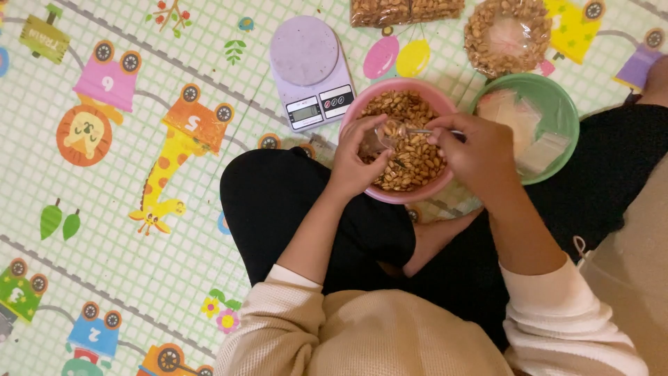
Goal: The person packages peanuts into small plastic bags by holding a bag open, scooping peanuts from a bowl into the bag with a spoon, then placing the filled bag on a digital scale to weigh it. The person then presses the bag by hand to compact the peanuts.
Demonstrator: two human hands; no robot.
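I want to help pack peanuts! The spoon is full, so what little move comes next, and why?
Probably tip the spoon into the small clear bag. The right hand holds it loaded beside the bag, which the left hand holds over the pink bowl.

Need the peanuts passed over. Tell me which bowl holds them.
The pink bowl, under both hands; the green bowl on its right holds only clear plastic bags.

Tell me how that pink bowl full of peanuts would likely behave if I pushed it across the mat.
The pink bowl is heaped with peanuts, so it probably feels heavy for its size and resists tipping. It looks like rigid plastic, so it should hold its shape. On the foam play mat it would likely drag rather than glide, and loose peanuts near the rim might spill.
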